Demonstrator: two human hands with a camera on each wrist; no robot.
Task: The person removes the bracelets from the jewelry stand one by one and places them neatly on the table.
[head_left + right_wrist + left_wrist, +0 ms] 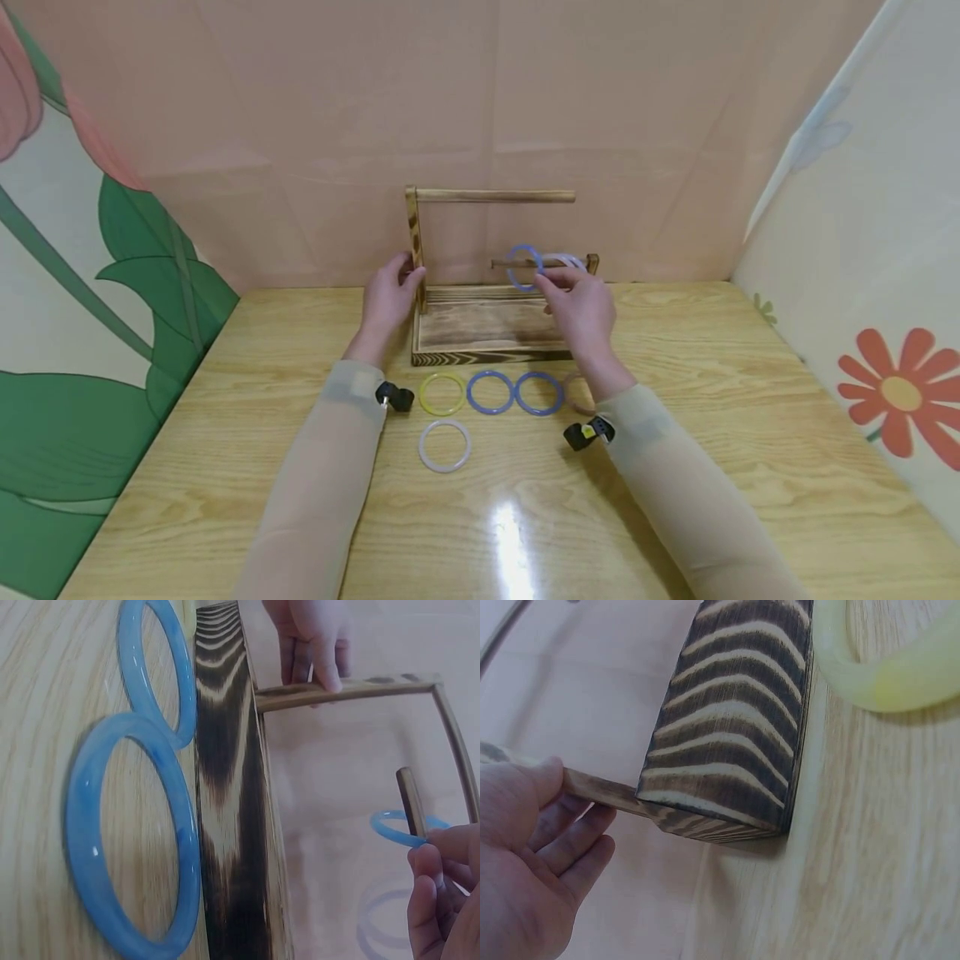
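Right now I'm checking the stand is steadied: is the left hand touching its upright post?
Touching. The left wrist view shows the left hand with its thumb on the upright post.

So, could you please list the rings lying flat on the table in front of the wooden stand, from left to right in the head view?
Yellow ring → blue ring → second blue ring → brownish ring, partly hidden by the right wrist.

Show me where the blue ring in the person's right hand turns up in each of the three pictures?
Head: the blue ring is at centre, on the lower wooden rod, pinched by the right hand.
Left wrist: not in it.
Right wrist: the ring is at lower right, around the rod's tip.
Shared landmark: the wooden stand, whose dark striped base appears in all views.
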